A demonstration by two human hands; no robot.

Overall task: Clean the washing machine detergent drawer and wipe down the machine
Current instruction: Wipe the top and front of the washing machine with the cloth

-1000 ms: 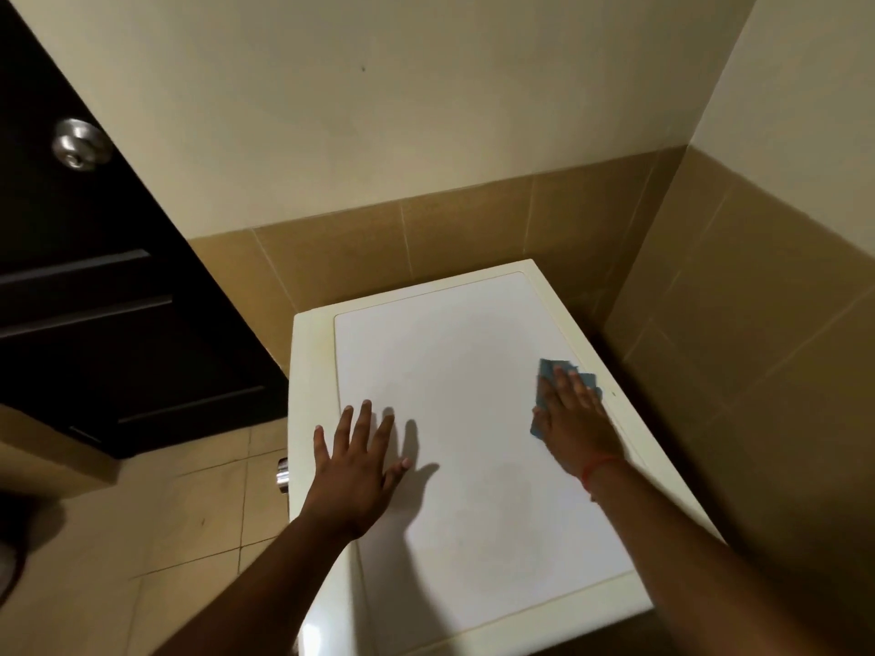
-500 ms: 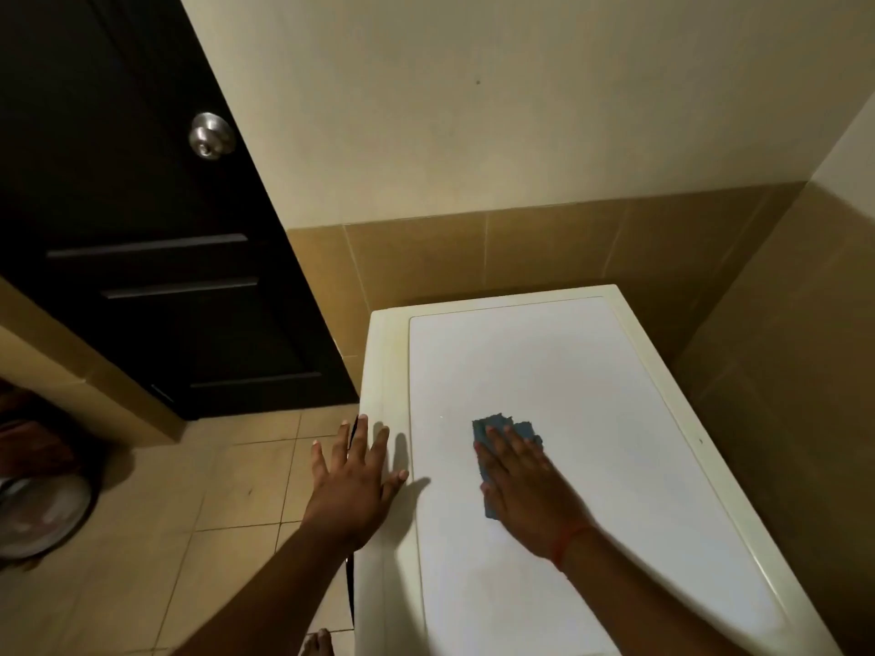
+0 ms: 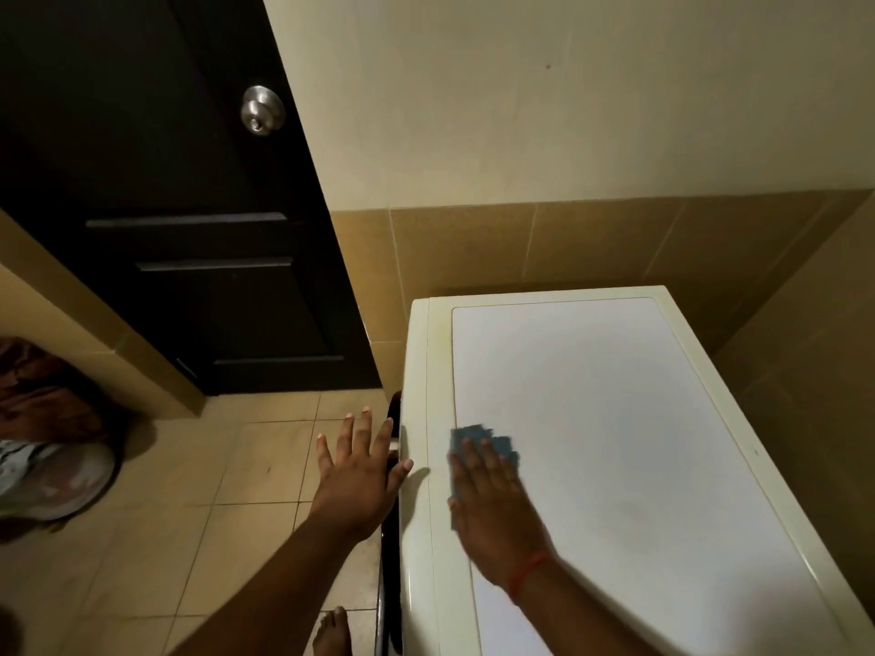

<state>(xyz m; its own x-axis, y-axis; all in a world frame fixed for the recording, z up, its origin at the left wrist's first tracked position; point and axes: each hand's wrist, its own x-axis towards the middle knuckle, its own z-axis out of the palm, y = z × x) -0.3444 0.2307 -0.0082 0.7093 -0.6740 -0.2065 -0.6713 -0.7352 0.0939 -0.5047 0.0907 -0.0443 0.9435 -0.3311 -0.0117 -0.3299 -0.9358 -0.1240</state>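
My right hand [image 3: 497, 508] lay flat, fingers straight and together, pressing a small blue cleaning cloth [image 3: 480, 445] onto the cream-white washing machine [image 3: 639, 419]. The cloth sat under my fingertips at the near left part of the machine's pale rectangular top panel, its far edge poking out past them. A thin red thread band [image 3: 525, 572] circled that wrist.

My left hand [image 3: 360, 475] was held open with fingers spread, just left of the machine's front edge; its thumb reached toward the cream rim, though I could not tell whether it touched. Below that hand ran the dark curved edge of the machine's front [image 3: 390, 561], seen only edge-on. I could read no brand, label or writing anywhere on the machine from this angle.

Beyond both hands, the machine stood in a corner against tan wall tiles [image 3: 521, 248] with plain cream wall above. Far to the left of my left hand was a dark panelled door [image 3: 189, 229] with a round silver knob [image 3: 262, 108]. Down on the beige tiled floor [image 3: 189, 513], well left of my left hand, lay a pale round basin [image 3: 52, 480] whose contents I could not make out, with a brown bundle of fabric [image 3: 42, 390] heaped beside and behind it. A bare foot [image 3: 331, 632] showed near the bottom edge, beneath my left forearm.
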